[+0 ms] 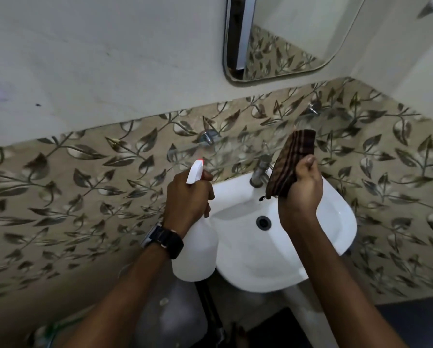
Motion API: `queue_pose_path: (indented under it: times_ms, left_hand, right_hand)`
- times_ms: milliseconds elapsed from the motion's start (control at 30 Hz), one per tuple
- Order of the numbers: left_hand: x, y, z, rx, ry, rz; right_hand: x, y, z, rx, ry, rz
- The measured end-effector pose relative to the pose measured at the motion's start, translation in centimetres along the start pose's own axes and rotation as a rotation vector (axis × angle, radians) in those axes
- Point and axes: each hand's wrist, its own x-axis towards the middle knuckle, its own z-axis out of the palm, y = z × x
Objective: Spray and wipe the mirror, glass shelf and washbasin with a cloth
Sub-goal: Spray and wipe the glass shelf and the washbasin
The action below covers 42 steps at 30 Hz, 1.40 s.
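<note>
The left hand (186,194) has its grip closed around the neck of a white spray bottle (195,249), a finger on the trigger, with the red-tipped nozzle (200,162) pointing up and away toward the glass shelf (235,144). A dark watch (164,241) sits on that wrist. The bottle's body hangs below the hand, just beside the left rim of the washbasin (336,222). The right hand (302,190) has its grip closed on a folded brown striped cloth (292,160), which stands up out of the fist, its upper end in front of the shelf's edge and its lower end above the basin. A metal tap (259,172) rises at the basin's back rim, between the two hands and close to the cloth. The dark drain (263,223) lies in the bowl below. The shelf is clear and hard to trace; two metal brackets fix it to the leaf-patterned tiles (84,184). Above the tiles, on the plain white wall, hangs the mirror (298,33), well apart from both hands.
</note>
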Motion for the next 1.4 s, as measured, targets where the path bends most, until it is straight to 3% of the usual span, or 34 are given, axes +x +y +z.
queue_pose_path:
  times_ms: [367, 533, 833, 1033, 1200, 1400]
  left_hand:
    - [-0.7, -1.6, 0.9, -0.015, -0.039, -0.047]
    - [-1.0, -0.6, 1.8, 0.014, -0.093, 0.01]
    - [-0.6, 1.5, 6.6, 0.06, -0.197, 0.122]
    - [-0.6, 3.8, 10.1, -0.033, -0.262, 0.147]
    - [-0.2, 5.4, 12.7, 0.096, -0.284, 0.211]
    - [-0.1, 6.8, 15.4, -0.027, -0.351, 0.15]
  right_hand:
    - [-0.4, 0.1, -0.4, -0.066, 0.009, -0.05]
    - [0.2, 0.1, -1.4, -0.088, 0.008, -0.103]
    - [1.4, -1.4, -4.2, -0.073, 0.096, -0.135]
    - [2.6, -3.1, -6.9, -0.085, 0.135, -0.221]
    - [4.0, -4.5, -9.1, -0.118, 0.188, -0.282]
    - [6.4, -5.8, -11.4, -0.186, 0.214, -0.33]
